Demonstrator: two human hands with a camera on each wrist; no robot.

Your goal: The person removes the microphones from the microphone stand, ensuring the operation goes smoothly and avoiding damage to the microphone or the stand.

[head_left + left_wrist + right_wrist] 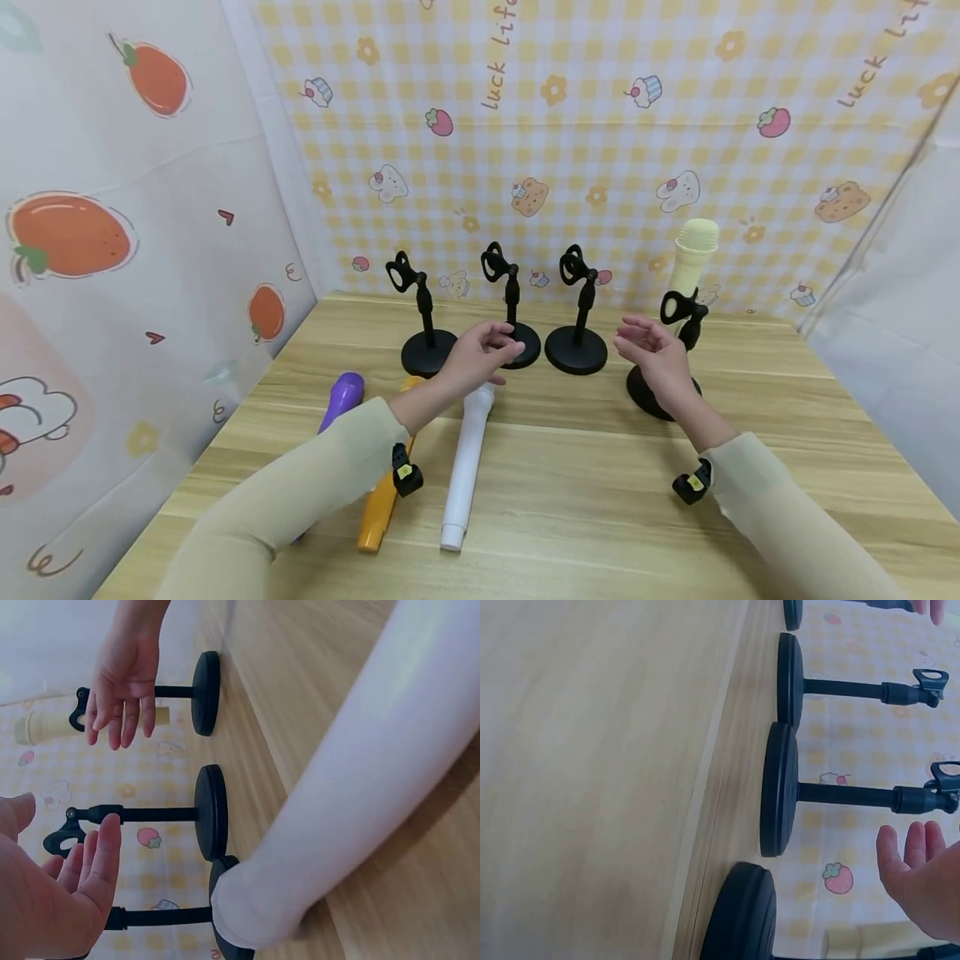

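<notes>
My left hand [477, 360] hovers with loosely bent fingers and holds nothing, just above the head of a white microphone [464, 477] lying on the table. Empty too, my right hand [658, 360] is raised with relaxed fingers in front of the rightmost black microphone stand [692, 333], overlapping part of it. A pale yellow microphone [696, 240] sits tilted in that stand's clip, head up. In the left wrist view the white microphone [367, 765] looms large, below the left palm. The right wrist view shows my right fingers [915, 844] apart from the neighbouring stand [847, 795].
Two black stands with unfilled clips, a middle one [512, 292] and a left one [425, 317], stand along the back beside another [576, 350]. An orange microphone [378, 510] and a purple one [347, 392] lie left, partly behind my left arm. Patterned cloth [555, 150] hangs behind the table.
</notes>
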